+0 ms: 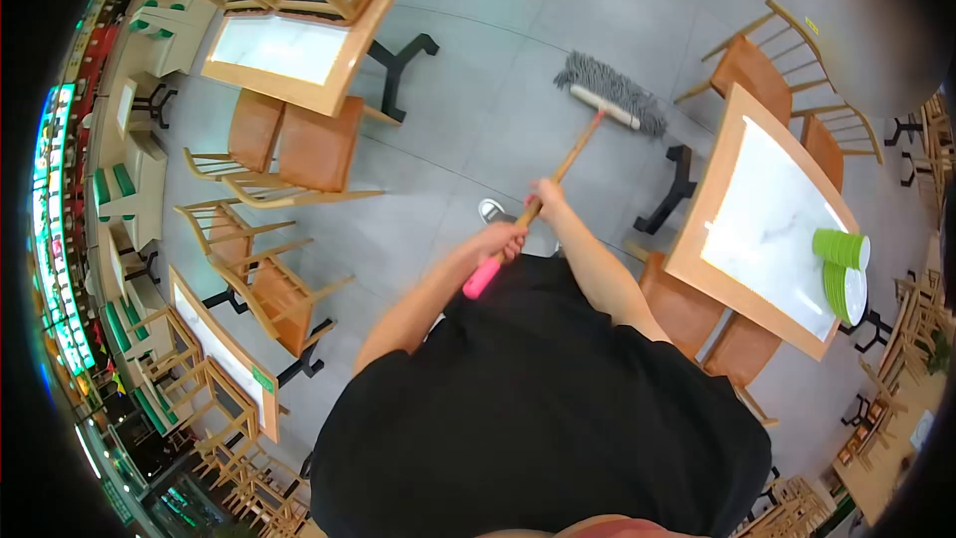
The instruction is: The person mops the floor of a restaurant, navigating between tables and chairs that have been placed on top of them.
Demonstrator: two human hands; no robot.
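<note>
A mop with a shaggy grey head (622, 90) rests on the grey tiled floor (478, 120) ahead of me. Its wooden handle (576, 151) slants back toward my body and ends in a pink grip (482, 279). My left hand (501, 240) is wrapped round the handle just above the pink grip. Farther up the stick, my right hand (545, 197) is closed round the wood as well. A shoe (492, 210) shows on the floor beside the handle, between my hands and the mop head.
To the right stands a marble-topped table (762, 209) with stacked green bowls (842, 269) and brown-seated chairs (752, 70) around it. On the left, another table (279, 50) carries upturned chairs, with brown chairs (319, 144) beside it. Black table legs (398, 70) reach onto the floor.
</note>
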